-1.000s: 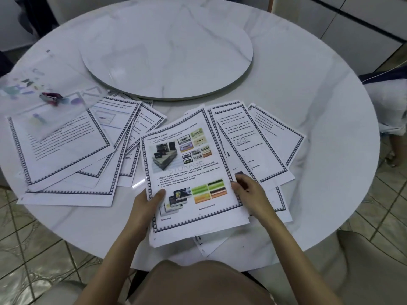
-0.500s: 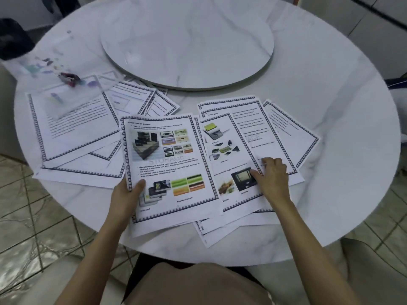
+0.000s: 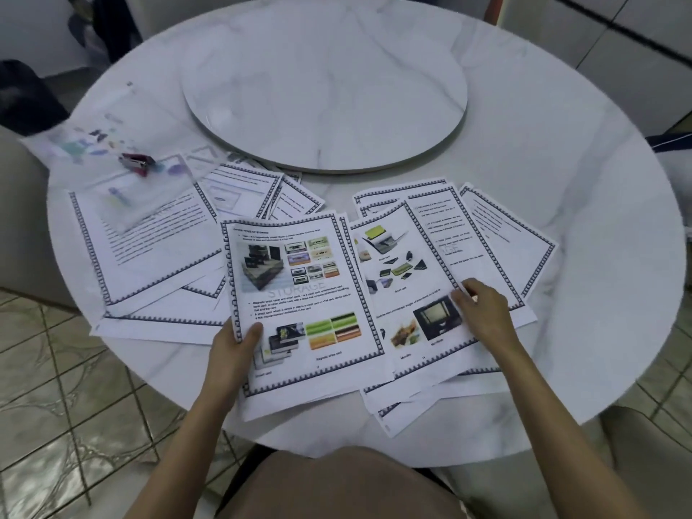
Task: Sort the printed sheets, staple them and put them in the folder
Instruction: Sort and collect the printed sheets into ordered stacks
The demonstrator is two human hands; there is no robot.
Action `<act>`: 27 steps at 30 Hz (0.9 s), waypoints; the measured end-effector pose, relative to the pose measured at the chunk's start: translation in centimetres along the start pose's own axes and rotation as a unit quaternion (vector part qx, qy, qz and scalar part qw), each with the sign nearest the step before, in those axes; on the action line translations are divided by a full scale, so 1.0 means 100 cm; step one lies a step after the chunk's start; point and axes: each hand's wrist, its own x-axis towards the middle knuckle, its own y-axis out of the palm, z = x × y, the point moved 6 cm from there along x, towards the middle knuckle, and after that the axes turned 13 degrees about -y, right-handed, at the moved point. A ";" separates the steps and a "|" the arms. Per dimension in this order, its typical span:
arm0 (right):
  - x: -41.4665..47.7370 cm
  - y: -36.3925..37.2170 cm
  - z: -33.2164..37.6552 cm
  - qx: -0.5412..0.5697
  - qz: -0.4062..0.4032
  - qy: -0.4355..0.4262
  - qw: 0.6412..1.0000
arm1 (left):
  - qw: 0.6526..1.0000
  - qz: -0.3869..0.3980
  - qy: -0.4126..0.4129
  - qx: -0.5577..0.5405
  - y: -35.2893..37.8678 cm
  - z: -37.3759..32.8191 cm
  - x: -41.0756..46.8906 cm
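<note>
Printed sheets with zigzag borders lie fanned over the near half of the round marble table (image 3: 584, 226). My left hand (image 3: 234, 346) grips a small stack topped by the storage page (image 3: 296, 294), thumb on its lower left corner. My right hand (image 3: 483, 305) rests on the right pile, fingers at the corner of a text sheet (image 3: 453, 234) above a picture sheet (image 3: 397, 279). A third spread of sheets (image 3: 149, 256) lies on the left. A clear folder (image 3: 112, 170) covers part of it, with a maroon stapler (image 3: 136, 162) on top.
A raised marble turntable (image 3: 325, 91) fills the table's centre. Chairs stand at the near right (image 3: 648, 462) and far left (image 3: 22, 215). Another person's clothed body (image 3: 674, 155) shows at the right edge. Tiled floor lies below the table's near rim.
My left hand has carried the storage-page stack to the left, uncovering the picture sheet. My right hand has slid right onto the text sheet's corner. The camera has shifted a little.
</note>
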 end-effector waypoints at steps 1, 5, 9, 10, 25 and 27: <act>-0.001 -0.005 0.002 0.007 -0.012 -0.004 1.000 | 1.000 0.008 -0.001 0.001 -0.001 -0.002 0.001; -0.004 -0.030 0.004 0.045 -0.077 0.002 0.996 | 1.000 0.030 0.004 0.006 -0.004 -0.007 0.009; -0.013 -0.062 -0.013 0.078 -0.188 0.037 0.978 | 0.999 0.047 -0.002 0.011 -0.005 -0.008 0.018; -0.017 -0.068 -0.018 0.080 -0.219 0.054 0.971 | 0.999 0.051 -0.006 0.014 -0.005 -0.008 0.020; -0.008 0.024 0.043 0.175 -0.171 0.045 0.968 | 0.994 0.107 -0.024 0.021 -0.007 -0.015 0.030; -0.011 0.044 0.055 0.188 -0.149 0.039 0.970 | 0.992 0.119 -0.027 0.013 -0.006 -0.017 0.031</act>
